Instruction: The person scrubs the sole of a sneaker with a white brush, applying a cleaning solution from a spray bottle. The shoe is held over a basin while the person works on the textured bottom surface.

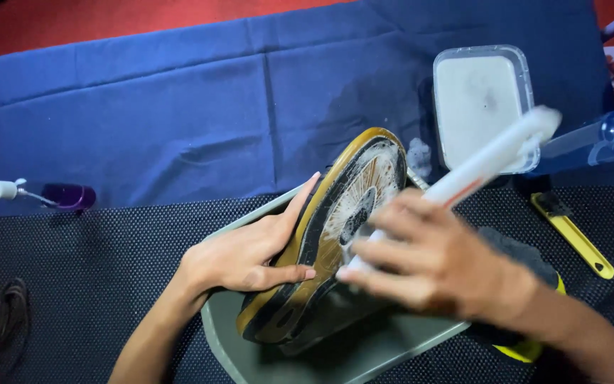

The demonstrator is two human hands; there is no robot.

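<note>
A shoe lies sole-up and tilted over a grey tray; its tan-edged sole is covered in white foam. My left hand grips the shoe's left side, fingers along the sole's edge. My right hand is closed around a white brush handle, blurred with motion, its lower end against the soapy sole. The brush head is hidden behind my fingers.
A clear plastic tub of soapy water stands at the back right on a blue cloth. A yellow-handled tool lies on the black dotted mat. A blue bottle lies at right. A purple-capped item and dark laces sit left.
</note>
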